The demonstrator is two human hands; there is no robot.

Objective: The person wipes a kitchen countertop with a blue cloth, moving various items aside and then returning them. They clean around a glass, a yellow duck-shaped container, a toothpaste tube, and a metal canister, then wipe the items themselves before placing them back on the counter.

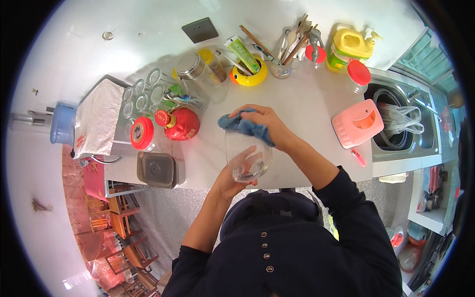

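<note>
Over the front of the white counter (274, 96), my left hand (237, 178) supports a clear, rounded jar (246, 159) from below and behind. Its fingers show through the transparent wall. My right hand (265, 124) grips a blue cloth (245, 124) and presses it on the jar's upper end. The cloth covers that end, so the rim is hidden. The jar is held tilted and looks see-through, with nothing visible inside.
To the left stand a red bottle (182, 124), a red-lidded jar (143, 133), stacked containers (156, 169) and several glasses (141, 102). A yellow duck holder (256, 76) sits behind. On the right are a pink container (358, 122), a red-lidded jar (358, 74) and a steel sink (426, 143).
</note>
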